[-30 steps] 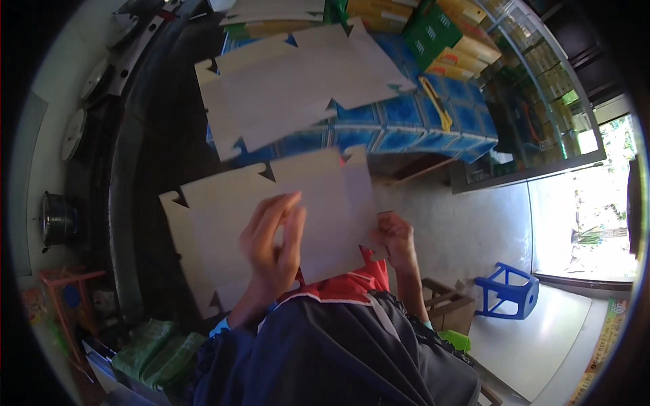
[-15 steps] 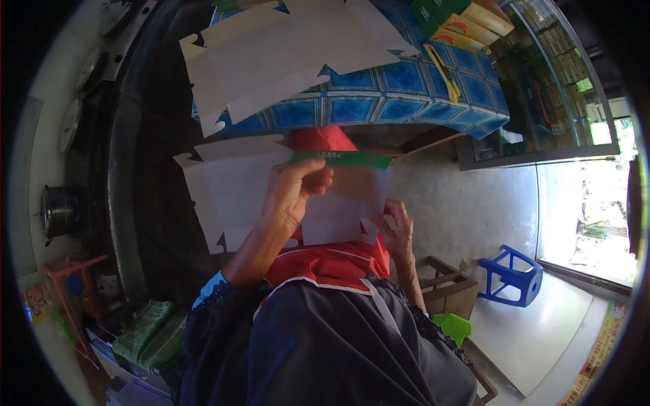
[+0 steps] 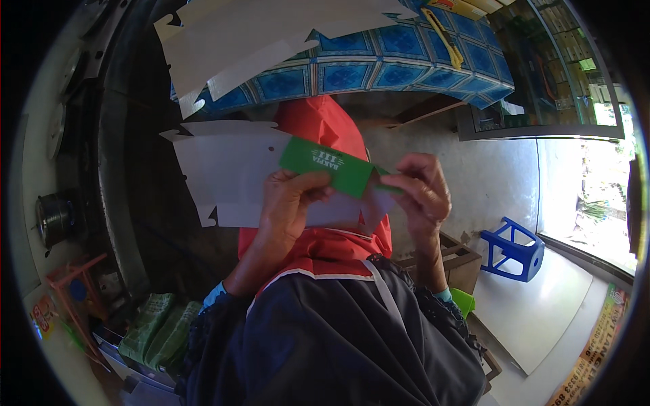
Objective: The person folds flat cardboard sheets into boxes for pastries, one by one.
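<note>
A flat die-cut box blank [image 3: 227, 169] with its pale inside up lies across my lap, over red cloth [image 3: 318, 122]. Its right part is folded up, and a printed green panel [image 3: 345, 177] stands along the far side. My left hand [image 3: 288, 203] is closed on the near edge of this panel, thumb and fingers pinched. At the panel's right end, my right hand [image 3: 425, 193] pinches a small green end flap between thumb and fingers. Part of the blank beneath the hands is hidden. More pale box blanks [image 3: 250, 44] lie on the table ahead.
The table has a blue tile-patterned cover [image 3: 399, 74]. On it lie a yellow cutter knife [image 3: 443, 39] and boxes [image 3: 467, 8] at the far edge. A glass cabinet [image 3: 542, 128] stands to the right, above a blue stool [image 3: 518, 252]. Green bundles [image 3: 162, 331] sit at lower left.
My right hand has risen from the blank's lower right corner to the green end flap. The green panel has tilted and now shows more of its face. The view has shifted slightly.
</note>
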Available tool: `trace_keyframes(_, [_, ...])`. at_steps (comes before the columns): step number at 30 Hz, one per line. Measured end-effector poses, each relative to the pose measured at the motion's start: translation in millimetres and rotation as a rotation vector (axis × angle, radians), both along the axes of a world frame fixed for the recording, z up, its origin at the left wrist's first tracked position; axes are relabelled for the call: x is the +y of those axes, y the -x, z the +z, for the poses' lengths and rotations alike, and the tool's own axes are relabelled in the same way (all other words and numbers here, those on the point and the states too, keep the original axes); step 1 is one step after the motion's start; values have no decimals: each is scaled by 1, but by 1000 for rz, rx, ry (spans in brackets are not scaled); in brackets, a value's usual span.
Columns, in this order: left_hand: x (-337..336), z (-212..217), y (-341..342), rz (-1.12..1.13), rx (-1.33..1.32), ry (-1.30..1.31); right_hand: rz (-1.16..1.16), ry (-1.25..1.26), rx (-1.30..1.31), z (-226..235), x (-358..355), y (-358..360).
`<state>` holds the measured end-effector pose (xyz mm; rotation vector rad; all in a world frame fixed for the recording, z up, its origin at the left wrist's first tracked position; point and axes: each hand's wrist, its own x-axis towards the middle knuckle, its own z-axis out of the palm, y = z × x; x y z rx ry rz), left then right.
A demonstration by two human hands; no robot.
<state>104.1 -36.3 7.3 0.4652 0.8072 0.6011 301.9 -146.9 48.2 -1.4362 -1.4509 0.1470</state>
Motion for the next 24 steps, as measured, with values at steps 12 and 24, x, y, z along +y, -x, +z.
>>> trace_keyframes(12, [-16,17,3,-186,109,-75,19,205,-359,9,-5,45])
trace_keyframes(24, [-18,19,6,-258,77,-190,103,238,-424,-3,-5,45])
